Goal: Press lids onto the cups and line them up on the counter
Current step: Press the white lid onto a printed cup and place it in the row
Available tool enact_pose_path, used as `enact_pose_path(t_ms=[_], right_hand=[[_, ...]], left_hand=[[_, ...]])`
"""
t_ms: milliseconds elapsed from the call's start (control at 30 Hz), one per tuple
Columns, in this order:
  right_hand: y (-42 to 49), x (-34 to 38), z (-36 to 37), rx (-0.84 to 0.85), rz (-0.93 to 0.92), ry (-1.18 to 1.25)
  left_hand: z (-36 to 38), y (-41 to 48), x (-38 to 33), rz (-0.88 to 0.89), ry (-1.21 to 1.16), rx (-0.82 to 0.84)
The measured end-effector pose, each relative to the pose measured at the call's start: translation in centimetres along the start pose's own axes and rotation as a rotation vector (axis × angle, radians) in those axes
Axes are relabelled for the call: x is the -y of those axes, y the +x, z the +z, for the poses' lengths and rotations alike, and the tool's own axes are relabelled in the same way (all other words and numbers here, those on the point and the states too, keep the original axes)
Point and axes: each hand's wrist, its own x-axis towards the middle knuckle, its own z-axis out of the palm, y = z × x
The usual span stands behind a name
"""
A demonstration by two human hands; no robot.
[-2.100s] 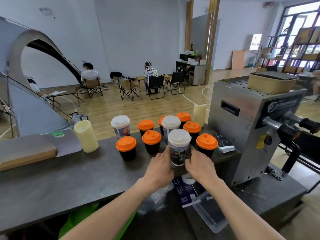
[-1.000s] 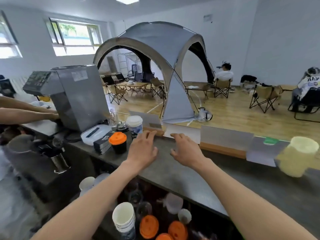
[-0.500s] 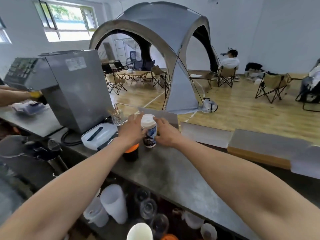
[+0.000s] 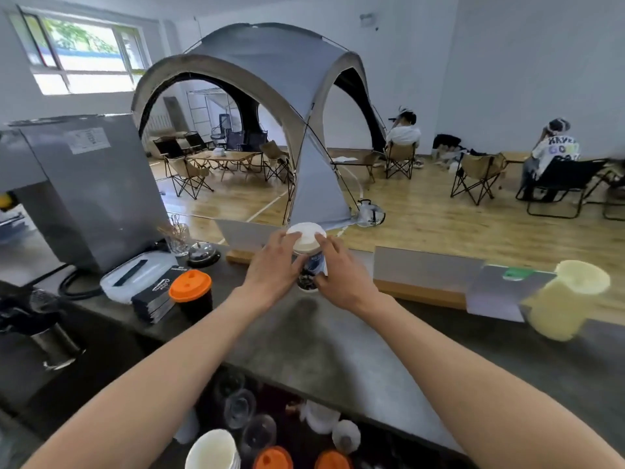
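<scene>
Beyond the counter, a grey dome tent (image 4: 267,89) is being seen standing on the wooden floor, folding chairs under and beside it. The far left of the dark grey counter (image 4: 324,353) is being occupied by a steel machine (image 4: 94,187). At the right edge, a pale yellow cylinder (image 4: 568,299) is being shown tilted and blurred. A clear plastic box (image 4: 135,274) is being kept just in front of the machine, a pile of black sleeves (image 4: 154,301) lying at its near side. Near the counter's middle, a tall printed cup (image 4: 313,265) is being held upright between both hands; whether its base is resting on the surface cannot be told. It is being gripped on one side by the left hand (image 4: 272,270) and on the other by the right hand (image 4: 343,277), the fingers of each being curled round the body, with fingertips being laid on the rim of the white lid (image 4: 306,236) on top. A short black cup (image 4: 196,304) with an orange lid (image 4: 190,286) is being left standing just beside the sleeves, apart from the left hand. A small glass (image 4: 177,238) of thin sticks is being seen behind the box
</scene>
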Motion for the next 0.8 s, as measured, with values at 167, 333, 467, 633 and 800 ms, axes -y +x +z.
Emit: enact_pose_path(t_ms=[167, 333, 467, 633, 800], right_hand=[[-11.1, -6.7, -8.9, -0.219, 0.069, -0.043], [-22.1, -13.7, -15.6, -0.369, 0.17, -0.005], [-29.4, -17.5, -18.9, -0.46, 0.236, 0.06], [-34.2, -20.1, -20.1, -0.447, 0.237, 0.088], [-35.3, -20.3, -19.6, -0.475, 0.218, 0.073]], left_hand=[[2.8, -4.9, -13.1, 0.166, -0.065, -0.019], [7.3, -11.2, -25.4, 0.274, -0.16, 0.03], [10.3, -15.5, -32.2, 0.352, -0.229, 0.065], [12.3, -19.3, -35.8, 0.424, -0.227, 0.1], [12.4, -20.1, -35.9, 0.444, -0.188, 0.085]])
